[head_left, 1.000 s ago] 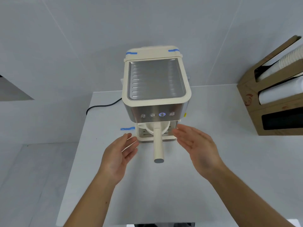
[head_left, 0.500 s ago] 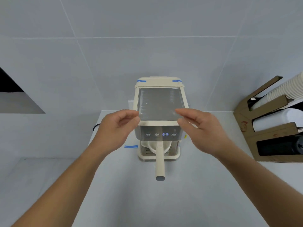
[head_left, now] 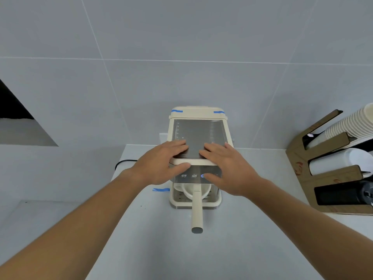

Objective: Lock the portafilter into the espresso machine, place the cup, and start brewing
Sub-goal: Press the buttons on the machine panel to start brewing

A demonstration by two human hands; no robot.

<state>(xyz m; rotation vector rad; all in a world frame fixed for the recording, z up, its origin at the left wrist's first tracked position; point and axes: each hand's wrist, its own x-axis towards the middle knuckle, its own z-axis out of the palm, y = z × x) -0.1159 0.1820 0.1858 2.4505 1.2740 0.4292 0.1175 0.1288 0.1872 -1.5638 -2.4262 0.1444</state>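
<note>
1. Cardboard cup dispenser (head_left: 302, 170) at 3 o'clock of the espresso machine (head_left: 198, 118), well apart, on the same white counter (head_left: 181, 255). Top slot: stack of white paper cups (head_left: 347, 126), tilted, rims toward the wall. Middle slot: white lids or cups (head_left: 341, 162), can't tell which. Bottom slot: black stack (head_left: 341, 196), lids probably.
2. Machine drip tray (head_left: 177, 203): white cup (head_left: 179, 186) sits on it under the group head, mostly hidden by the portafilter.
3. Portafilter (head_left: 196, 211) is seated in the machine, handle straight out toward 6 o'clock.
4. Left hand (head_left: 161, 164): palm down, fingers flat and extended on the steel top plate (head_left: 198, 134), thumb hooked over the cream front rim. Gripping nothing, just pressing on the machine's 7 o'clock corner.
5. Right hand (head_left: 228, 168): same pose, fingers spread flat on the plate at the 5 o'clock corner, thumb dropped onto the button panel by the blue-lit button (head_left: 202, 176). Can't tell if it's pressing.
6. Blue tape mark (head_left: 160, 189) on counter at the base's 9 o'clock; black power cord (head_left: 123, 163) beyond it.
</note>
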